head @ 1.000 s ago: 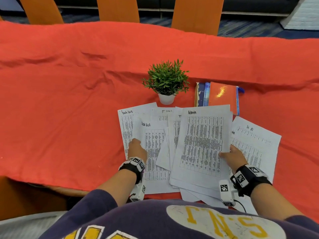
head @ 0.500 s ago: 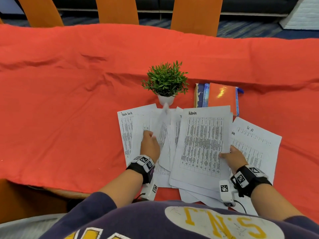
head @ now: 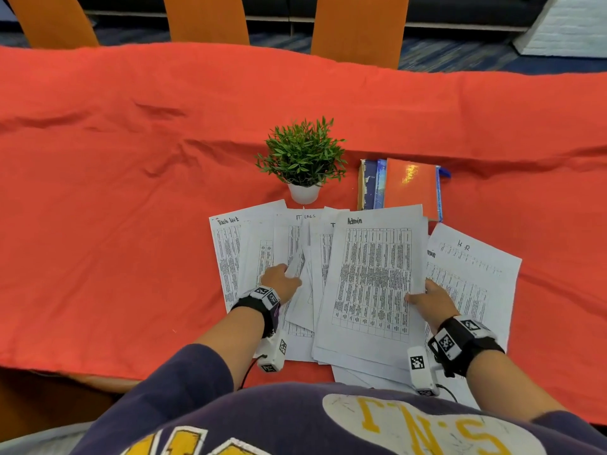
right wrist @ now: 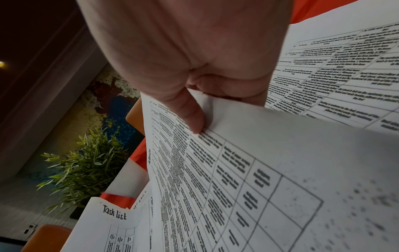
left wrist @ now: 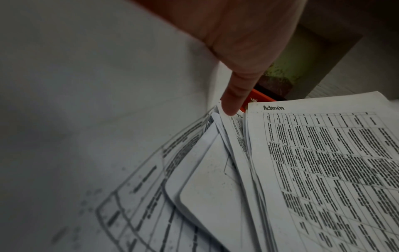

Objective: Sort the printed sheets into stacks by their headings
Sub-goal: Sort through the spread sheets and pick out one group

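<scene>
Printed sheets lie fanned out on the red tablecloth [head: 131, 224] in front of me. A sheet headed Task list [head: 226, 244] is at the left, and IT logs [head: 305, 216] sits behind the middle. Admin [head: 374, 284] tops the right pile, and HR [head: 473, 267] lies far right. My left hand [head: 281, 280] pinches the edge of a middle sheet [head: 295, 267] and bends it upward. In the left wrist view that sheet [left wrist: 86, 85] fills the left side. My right hand [head: 427, 297] pinches the right edge of the Admin sheet [right wrist: 237, 170], thumb [right wrist: 190, 116] on top.
A small potted plant [head: 303, 159] stands just behind the sheets. A stack of books [head: 407, 185] with an orange cover lies to its right. Orange chairs [head: 358, 24] line the far side. The table's near edge runs by my body.
My left hand left the Task list sheet, moved right to the middle sheets and lifted one by its edge. The right hand has stayed on the Admin sheet.
</scene>
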Action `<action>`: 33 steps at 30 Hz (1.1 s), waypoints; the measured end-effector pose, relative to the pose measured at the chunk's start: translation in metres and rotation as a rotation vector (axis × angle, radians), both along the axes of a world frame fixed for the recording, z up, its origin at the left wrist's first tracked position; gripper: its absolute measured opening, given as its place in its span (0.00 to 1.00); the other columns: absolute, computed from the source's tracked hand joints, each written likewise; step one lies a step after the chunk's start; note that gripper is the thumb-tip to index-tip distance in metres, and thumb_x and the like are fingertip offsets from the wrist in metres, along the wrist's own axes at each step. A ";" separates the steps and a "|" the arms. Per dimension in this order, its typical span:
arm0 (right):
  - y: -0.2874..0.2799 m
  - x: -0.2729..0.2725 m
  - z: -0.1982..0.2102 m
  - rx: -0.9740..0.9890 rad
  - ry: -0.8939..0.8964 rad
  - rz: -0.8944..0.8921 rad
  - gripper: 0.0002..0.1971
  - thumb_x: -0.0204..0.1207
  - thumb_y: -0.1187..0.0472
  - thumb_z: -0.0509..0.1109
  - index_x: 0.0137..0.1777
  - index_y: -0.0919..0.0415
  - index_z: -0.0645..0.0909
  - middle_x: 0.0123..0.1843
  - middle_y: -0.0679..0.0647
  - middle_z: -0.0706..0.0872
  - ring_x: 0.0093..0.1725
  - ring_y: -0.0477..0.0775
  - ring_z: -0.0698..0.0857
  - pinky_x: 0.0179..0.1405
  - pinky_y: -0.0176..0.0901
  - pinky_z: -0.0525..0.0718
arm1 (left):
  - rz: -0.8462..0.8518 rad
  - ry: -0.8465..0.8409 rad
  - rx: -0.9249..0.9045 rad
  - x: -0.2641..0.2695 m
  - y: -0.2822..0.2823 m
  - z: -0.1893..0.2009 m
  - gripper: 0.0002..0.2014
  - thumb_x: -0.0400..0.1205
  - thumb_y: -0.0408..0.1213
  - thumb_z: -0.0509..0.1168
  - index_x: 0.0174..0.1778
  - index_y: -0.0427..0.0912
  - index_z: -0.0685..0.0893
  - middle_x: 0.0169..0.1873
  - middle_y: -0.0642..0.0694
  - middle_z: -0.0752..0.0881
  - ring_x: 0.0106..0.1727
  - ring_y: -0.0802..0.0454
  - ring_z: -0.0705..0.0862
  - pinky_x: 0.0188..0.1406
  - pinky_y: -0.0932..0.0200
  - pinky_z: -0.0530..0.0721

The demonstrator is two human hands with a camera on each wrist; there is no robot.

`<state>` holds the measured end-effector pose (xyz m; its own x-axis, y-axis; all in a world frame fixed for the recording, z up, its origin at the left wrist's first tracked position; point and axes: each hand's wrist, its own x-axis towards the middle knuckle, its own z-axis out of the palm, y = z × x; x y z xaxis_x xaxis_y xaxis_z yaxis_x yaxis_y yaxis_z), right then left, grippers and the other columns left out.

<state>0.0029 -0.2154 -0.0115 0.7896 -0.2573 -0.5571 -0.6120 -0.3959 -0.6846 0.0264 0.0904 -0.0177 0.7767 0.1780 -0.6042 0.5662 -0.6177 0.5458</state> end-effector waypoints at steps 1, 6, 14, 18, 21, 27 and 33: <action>0.000 0.000 0.001 -0.001 0.005 -0.003 0.17 0.78 0.68 0.69 0.66 0.63 0.76 0.53 0.59 0.84 0.54 0.64 0.83 0.60 0.59 0.82 | -0.005 0.003 0.005 0.001 0.001 -0.001 0.04 0.81 0.39 0.64 0.48 0.47 0.74 0.35 0.58 0.68 0.49 0.54 0.74 0.35 0.65 0.71; 0.000 0.001 -0.001 0.004 0.028 -0.011 0.21 0.77 0.67 0.70 0.69 0.63 0.75 0.61 0.61 0.85 0.59 0.66 0.83 0.64 0.65 0.81 | 0.117 0.064 -0.044 0.007 0.004 -0.005 0.38 0.78 0.43 0.67 0.83 0.42 0.58 0.81 0.40 0.62 0.78 0.41 0.67 0.72 0.51 0.72; -0.002 0.004 0.000 -0.001 0.029 0.011 0.20 0.78 0.68 0.69 0.70 0.64 0.75 0.57 0.60 0.84 0.57 0.64 0.83 0.63 0.60 0.81 | 0.068 -0.049 0.046 0.014 -0.004 -0.016 0.23 0.76 0.37 0.64 0.62 0.24 0.78 0.64 0.27 0.78 0.59 0.31 0.83 0.58 0.43 0.86; -0.002 0.005 0.000 -0.012 0.025 0.021 0.22 0.78 0.68 0.69 0.72 0.63 0.74 0.60 0.59 0.83 0.60 0.64 0.82 0.66 0.59 0.79 | 0.065 -0.061 0.053 0.009 -0.011 -0.006 0.12 0.83 0.33 0.58 0.36 0.31 0.78 0.36 0.40 0.80 0.36 0.48 0.81 0.37 0.57 0.80; -0.001 0.004 0.002 -0.007 0.028 0.024 0.23 0.78 0.68 0.69 0.73 0.62 0.74 0.63 0.60 0.83 0.62 0.64 0.82 0.66 0.59 0.79 | 0.074 -0.137 0.116 0.008 -0.010 0.004 0.17 0.85 0.33 0.55 0.28 0.39 0.68 0.29 0.49 0.72 0.34 0.52 0.74 0.35 0.61 0.73; -0.007 0.006 -0.002 -0.005 0.041 0.007 0.24 0.77 0.67 0.69 0.74 0.63 0.73 0.65 0.60 0.83 0.64 0.64 0.81 0.67 0.59 0.78 | 0.095 -0.353 0.173 0.000 0.009 0.038 0.09 0.84 0.31 0.58 0.41 0.33 0.81 0.42 0.42 0.82 0.45 0.44 0.82 0.44 0.57 0.80; -0.020 0.013 -0.020 -0.034 0.045 -0.029 0.27 0.75 0.65 0.70 0.76 0.61 0.71 0.73 0.62 0.79 0.70 0.67 0.78 0.70 0.65 0.76 | -0.162 -0.561 0.417 -0.030 0.033 0.091 0.10 0.83 0.31 0.58 0.59 0.37 0.79 0.53 0.42 0.79 0.47 0.38 0.82 0.44 0.44 0.83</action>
